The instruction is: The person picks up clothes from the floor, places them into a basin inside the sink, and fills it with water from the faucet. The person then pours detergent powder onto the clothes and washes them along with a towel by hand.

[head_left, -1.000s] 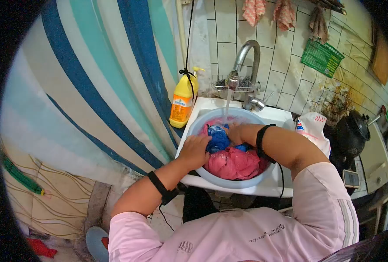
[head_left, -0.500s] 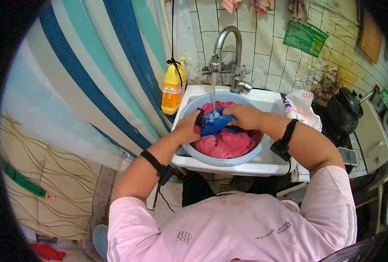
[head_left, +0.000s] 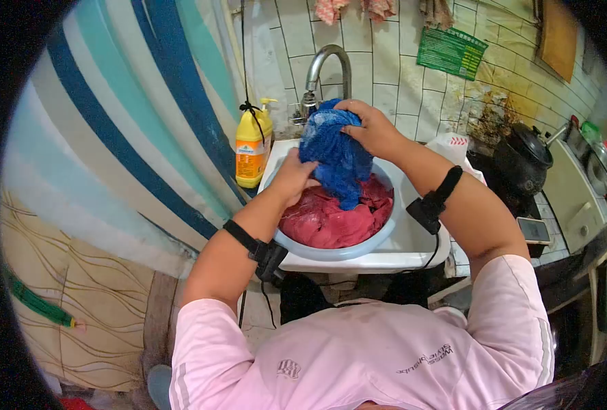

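A wet blue mesh cloth hangs bunched above a light blue basin, its lower end touching the red cloth inside. My right hand grips its upper right part, close to the faucet spout. At its left edge, my left hand is closed with thumb and fingertips against the mesh; some fingers are partly hidden. Soaked red fabric fills the basin, which sits in a white sink. The curved metal faucet is behind the blue cloth, which hides any water stream.
A yellow pump bottle hangs tied by a black cord left of the sink, beside a striped curtain. On the right are a white plastic bag, a black pot and a phone.
Both hands have raised the blue mesh cloth out of the basin toward the faucet, and it has unfolded downward. The view has shifted slightly. The running water seen before is now hidden.
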### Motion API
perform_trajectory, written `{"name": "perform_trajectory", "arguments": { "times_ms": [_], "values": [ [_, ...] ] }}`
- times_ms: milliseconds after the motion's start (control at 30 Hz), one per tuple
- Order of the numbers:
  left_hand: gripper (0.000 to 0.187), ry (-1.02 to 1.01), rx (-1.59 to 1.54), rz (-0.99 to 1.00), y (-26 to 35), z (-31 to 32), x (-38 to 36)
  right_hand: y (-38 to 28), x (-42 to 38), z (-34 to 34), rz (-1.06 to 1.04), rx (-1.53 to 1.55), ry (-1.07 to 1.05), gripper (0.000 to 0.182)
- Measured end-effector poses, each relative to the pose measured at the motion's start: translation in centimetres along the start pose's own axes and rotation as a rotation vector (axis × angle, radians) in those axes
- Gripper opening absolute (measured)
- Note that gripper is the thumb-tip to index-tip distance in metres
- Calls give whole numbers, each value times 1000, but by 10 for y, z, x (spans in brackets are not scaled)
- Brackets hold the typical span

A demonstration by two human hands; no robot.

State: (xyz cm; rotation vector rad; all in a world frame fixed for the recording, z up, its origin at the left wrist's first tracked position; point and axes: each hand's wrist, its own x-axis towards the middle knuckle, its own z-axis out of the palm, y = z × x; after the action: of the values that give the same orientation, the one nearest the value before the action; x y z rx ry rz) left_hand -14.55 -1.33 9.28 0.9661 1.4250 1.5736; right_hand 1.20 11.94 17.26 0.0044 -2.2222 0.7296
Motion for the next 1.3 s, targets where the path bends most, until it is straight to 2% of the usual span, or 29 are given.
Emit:
{"name": "perform_trajectory", "arguments": {
  "times_ms": [100,167,233,300,367,433,467,533,567,633,667,767,800,833,900,933,1033,1067,1100,1167,1233,1300],
  "values": [
    [28,103,-81,167,3,-5,2,25,-7,11,-77,-41,47,40],
    [35,103,-24,208,10,-12,0,46,-13,24,-117,-80,88,36],
    [35,217,-5,218,25,-6,-12,63,-24,34,106,-179,22,48],
    [34,283,114,246,41,3,-23,76,-35,44,106,-182,-43,62],
    [31,279,99,264,49,11,-24,56,-44,42,262,-8,-115,86],
    [29,290,102,277,54,9,-27,55,-52,43,398,47,-82,99],
    [28,292,101,308,57,8,-27,54,-55,42,394,60,-93,99],
    [27,305,90,328,65,8,-26,53,-57,32,412,437,-167,101],
    [26,296,76,352,70,8,-25,41,-54,26,405,449,-182,101],
    [25,297,51,364,80,11,-24,21,-47,17,437,620,-232,91],
    [24,260,86,388,88,14,-25,20,-41,17,358,736,-234,80],
    [25,254,159,411,113,27,-34,8,-30,7,444,660,-238,77],
    [24,272,213,432,120,27,-32,5,-27,7,393,672,-178,68],
    [23,287,265,450,127,27,-27,0,-21,3,392,675,-185,68],
    [23,285,301,492,140,23,-22,-8,-8,-4,246,637,-143,58],
    [24,293,274,529,149,24,-22,-6,0,-1,190,491,-120,51],
    [24,300,259,548,151,20,-25,-11,-7,9,158,487,-72,51],
    [24,302,357,517,145,16,-25,16,-6,20,69,333,-125,54],
    [25,303,454,487,139,13,-26,36,-14,33,68,336,-126,54],
    [23,310,447,449,122,5,-30,55,-27,44,125,367,-161,60],
    [21,317,445,412,99,-10,-27,51,-41,31,429,82,-480,67],
    [23,343,633,376,68,-35,-17,76,-51,35,406,38,-785,79]
  ]
}}
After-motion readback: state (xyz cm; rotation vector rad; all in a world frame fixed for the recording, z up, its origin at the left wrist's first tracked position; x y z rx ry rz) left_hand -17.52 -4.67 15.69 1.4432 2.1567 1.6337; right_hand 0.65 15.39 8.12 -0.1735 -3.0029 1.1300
